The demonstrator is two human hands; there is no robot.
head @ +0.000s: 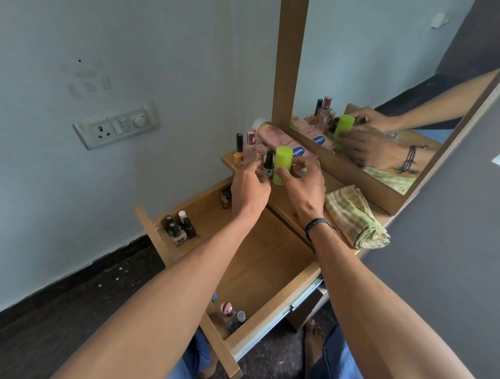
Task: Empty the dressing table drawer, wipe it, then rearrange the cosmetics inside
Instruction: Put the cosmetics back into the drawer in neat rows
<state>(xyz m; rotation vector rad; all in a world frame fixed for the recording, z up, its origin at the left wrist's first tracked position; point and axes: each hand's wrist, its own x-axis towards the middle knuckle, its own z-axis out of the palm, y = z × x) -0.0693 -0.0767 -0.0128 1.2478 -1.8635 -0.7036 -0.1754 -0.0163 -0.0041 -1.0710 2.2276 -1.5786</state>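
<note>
The wooden drawer (266, 265) stands pulled out below the dressing table top (286, 204). Several nail polish bottles (180, 227) cluster in its far left corner, a dark bottle (226, 197) stands at its back, and a few small bottles (233, 313) sit in its near corner. On the table top, my left hand (250, 186) pinches a small black-capped bottle (268, 165). My right hand (303, 185) grips a lime-green container (282, 164). Behind them lie a pink lotion bottle (281, 140) and several small upright bottles (247, 146).
A folded green-checked cloth (355, 217) lies on the table top at the right. The mirror (384, 89) in its wooden frame stands behind the table. A switch plate (115, 126) is on the wall to the left. My feet (313, 343) are on the dark floor below the drawer.
</note>
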